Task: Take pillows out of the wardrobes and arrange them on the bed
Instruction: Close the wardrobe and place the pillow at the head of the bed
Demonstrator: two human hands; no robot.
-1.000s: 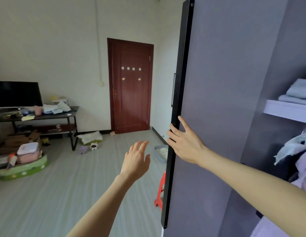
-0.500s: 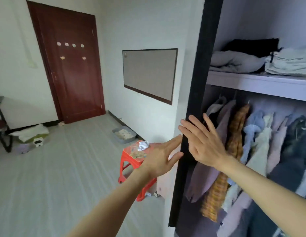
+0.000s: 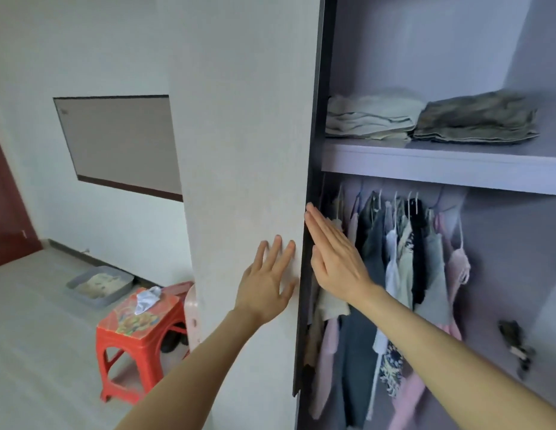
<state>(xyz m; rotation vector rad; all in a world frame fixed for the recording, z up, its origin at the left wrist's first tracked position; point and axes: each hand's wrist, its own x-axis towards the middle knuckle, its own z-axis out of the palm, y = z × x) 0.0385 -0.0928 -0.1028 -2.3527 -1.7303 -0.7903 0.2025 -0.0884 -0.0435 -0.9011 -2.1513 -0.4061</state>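
Wardrobe (image 3: 425,72) stands open, with no pillow showing inside it. Left grip (image 3: 267,283) lies flat with fingers spread on the pale door (image 3: 248,150); right grip (image 3: 335,262), fingers straight together, presses the door's dark edge. Hanging clothes (image 3: 401,274) sit just right of it, folded linens (image 3: 373,119) above.

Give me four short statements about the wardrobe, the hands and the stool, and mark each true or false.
1. The left hand lies flat on the white wardrobe door panel. True.
2. The right hand grips a hanger. False: its straight fingers rest at the door's dark edge.
3. Folded cloth stacks lie on the pale purple shelf. True.
4. The red plastic stool stands inside the wardrobe. False: it stands on the floor outside.
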